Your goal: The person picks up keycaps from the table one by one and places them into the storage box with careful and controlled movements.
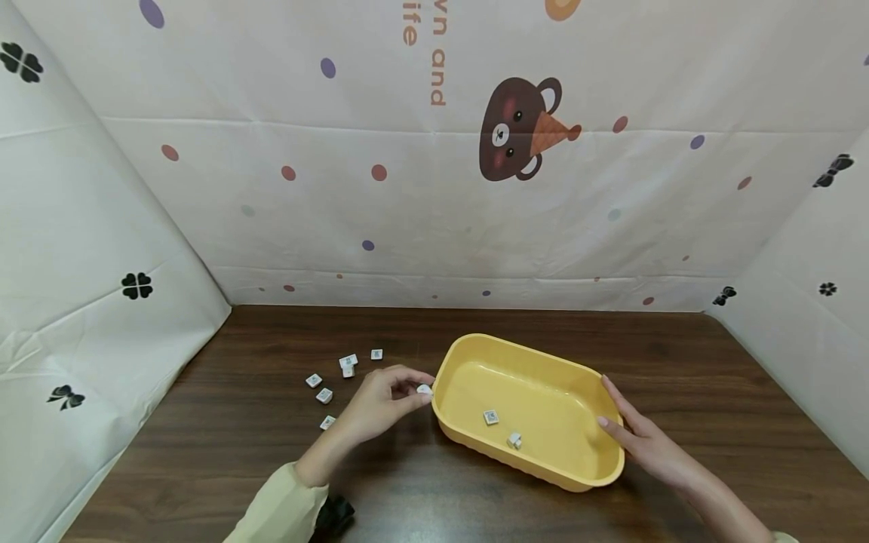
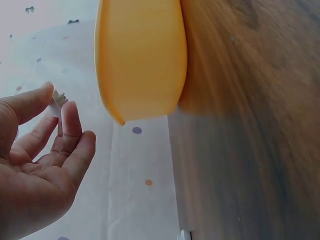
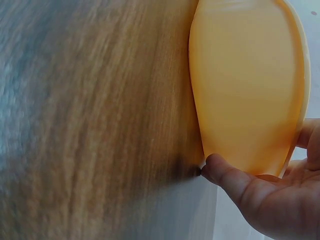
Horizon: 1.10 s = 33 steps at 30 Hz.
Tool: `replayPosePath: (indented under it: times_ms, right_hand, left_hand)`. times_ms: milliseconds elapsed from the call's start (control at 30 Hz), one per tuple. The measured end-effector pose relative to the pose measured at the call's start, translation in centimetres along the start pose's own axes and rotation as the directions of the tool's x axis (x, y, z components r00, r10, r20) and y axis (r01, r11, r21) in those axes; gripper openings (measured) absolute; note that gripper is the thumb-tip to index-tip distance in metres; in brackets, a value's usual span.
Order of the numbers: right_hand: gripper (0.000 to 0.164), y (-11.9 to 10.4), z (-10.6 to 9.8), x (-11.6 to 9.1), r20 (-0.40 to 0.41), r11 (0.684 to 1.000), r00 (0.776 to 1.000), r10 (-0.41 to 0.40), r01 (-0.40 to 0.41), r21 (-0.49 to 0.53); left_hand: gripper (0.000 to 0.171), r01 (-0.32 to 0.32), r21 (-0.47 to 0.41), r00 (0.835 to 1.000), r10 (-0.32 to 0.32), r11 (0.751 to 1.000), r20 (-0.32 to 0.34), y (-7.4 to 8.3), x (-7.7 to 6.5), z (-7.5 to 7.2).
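Note:
My left hand [image 1: 383, 403] pinches a small white piece [image 1: 424, 389] between thumb and fingers, just outside the left end of a yellow plastic tub [image 1: 543, 362]. In the left wrist view, short prongs show on one side of that piece [image 2: 57, 104]. The tub stands at an angle on the table. At its right end, my right hand [image 1: 645, 441] grips the rim, with the thumb over the edge. On the tub floor lie a square white piece with dark markings [image 1: 491, 417] and a small cluster of white pieces [image 1: 514, 440].
Several similar white pieces [image 1: 324, 396] lie scattered on the dark wooden table [image 1: 258, 422], left of the tub. A black object [image 1: 334, 516] shows beside the left sleeve. Printed white cloth [image 1: 434, 226] walls the back and both sides.

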State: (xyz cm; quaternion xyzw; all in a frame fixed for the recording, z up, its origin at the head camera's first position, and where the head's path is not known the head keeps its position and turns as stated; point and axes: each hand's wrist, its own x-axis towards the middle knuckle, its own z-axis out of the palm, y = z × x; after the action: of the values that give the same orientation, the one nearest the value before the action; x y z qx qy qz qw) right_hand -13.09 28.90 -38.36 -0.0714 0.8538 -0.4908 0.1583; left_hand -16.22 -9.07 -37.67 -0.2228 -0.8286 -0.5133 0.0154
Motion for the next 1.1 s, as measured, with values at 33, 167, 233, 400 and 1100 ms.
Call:
replayPosePath:
  times_ms: [33,167,233,400,1100]
  right_hand:
    - [0.069,0.0,0.0,0.0,0.000,1.000,1.000,-0.002,0.002,-0.005]
    - [0.069,0.0,0.0,0.0,0.003,1.000,1.000,-0.003,0.003,0.002]
    - [0.069,0.1,0.0,0.0,0.004,1.000,1.000,-0.001,0.001,0.005]
    - [0.069,0.1,0.0,0.0,0.008,1.000,1.000,0.006,-0.007,0.030]
    - [0.070,0.1,0.1,0.1,-0.016,1.000,1.000,-0.007,0.007,-0.008]
  left_hand:
    - [0.021,-0.007,-0.003,1.000,0.007,1.000,0.000,0.1,0.1,0.1]
    - [0.021,-0.016,-0.014,1.000,0.016,1.000,0.006,0.5,0.4,0.5]
    - [0.021,-0.018,-0.018,1.000,0.018,1.000,0.009,0.8,0.6,0.8]
    - [0.021,-0.027,-0.024,0.999,0.027,0.999,0.022,1.2,1.0,1.4]
    - [0.018,-0.016,-0.035,0.997,0.019,0.999,0.075,2.2,1.9,3.7]
